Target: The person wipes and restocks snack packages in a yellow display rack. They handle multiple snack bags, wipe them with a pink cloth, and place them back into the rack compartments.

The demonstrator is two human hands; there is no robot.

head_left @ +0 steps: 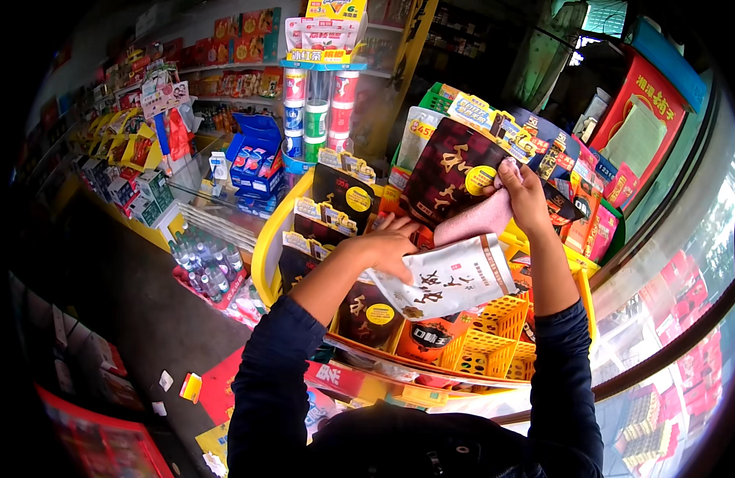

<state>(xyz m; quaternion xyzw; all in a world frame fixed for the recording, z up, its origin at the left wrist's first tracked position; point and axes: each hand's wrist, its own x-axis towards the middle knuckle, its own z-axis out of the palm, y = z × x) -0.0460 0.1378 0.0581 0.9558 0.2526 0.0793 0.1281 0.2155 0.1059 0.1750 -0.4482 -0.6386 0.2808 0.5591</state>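
My right hand point(524, 200) grips a pink cloth point(478, 216), bunched at its fingers and hanging down to the left. Behind it, a large dark maroon pouch point(448, 161) with gold lettering leans upright in the display. My left hand point(388, 248) has its thumb over the edge of a white printed pouch point(448, 278), pinning it against the palm. That hand's fingers spread towards red-orange packs, where their tips are partly hidden. The white pouch slants above a yellow basket display point(493, 325), over an orange pouch point(430, 337) and the perforated dividers.
Dark pouches point(343, 197) with price cards fill the basket's left side. Beyond stand a canister tower point(315, 113), a blue carton point(254, 158) on a glass counter, and bottled drinks point(206, 269) on the floor. A green crate point(609, 230) of packs sits right, beside a glass pane point(660, 305).
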